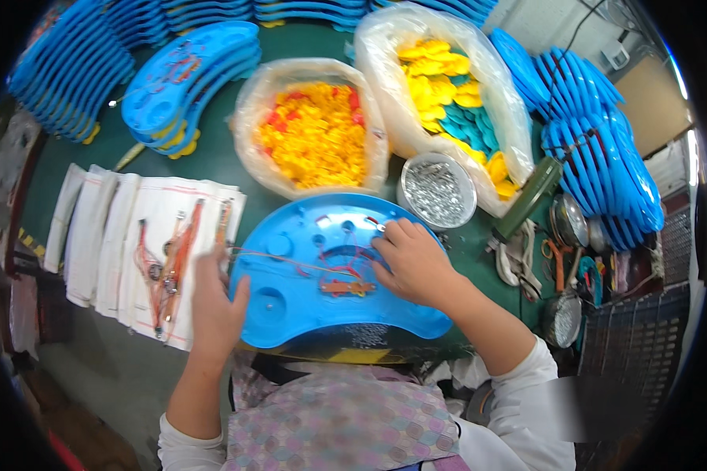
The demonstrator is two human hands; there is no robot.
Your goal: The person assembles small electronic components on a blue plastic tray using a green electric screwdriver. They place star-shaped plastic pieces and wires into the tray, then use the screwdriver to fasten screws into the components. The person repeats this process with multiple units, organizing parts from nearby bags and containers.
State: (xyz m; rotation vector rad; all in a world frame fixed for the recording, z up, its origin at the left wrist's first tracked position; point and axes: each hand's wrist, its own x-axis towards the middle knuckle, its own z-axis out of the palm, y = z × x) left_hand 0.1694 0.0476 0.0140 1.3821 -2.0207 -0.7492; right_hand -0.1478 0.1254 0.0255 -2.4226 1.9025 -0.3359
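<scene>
A curved blue plastic shell (302, 228) lies hollow side up in front of me, with a small orange-brown circuit board (346, 288) and thin wires inside. My right hand (412, 263) reaches over its right part, fingers bent and closed near a small red-and-metal piece (375, 224). What the fingertips hold is hidden. My left hand (218, 302) is at the shell's left edge, thumb apart from the fingers. Its fingertips are near a narrow circuit strip (225, 221), from which wires (291, 261) run into the shell. Whether they touch the strip, I cannot tell.
White cloths (102, 235) at left carry wired boards (169, 271). Behind the shell stand a bag of yellow-orange and red parts (310, 141), a bag of yellow and teal pieces (448, 86) and a bowl of screws (436, 192). A green electric screwdriver (530, 196) and stacked blue shells (597, 157) are right.
</scene>
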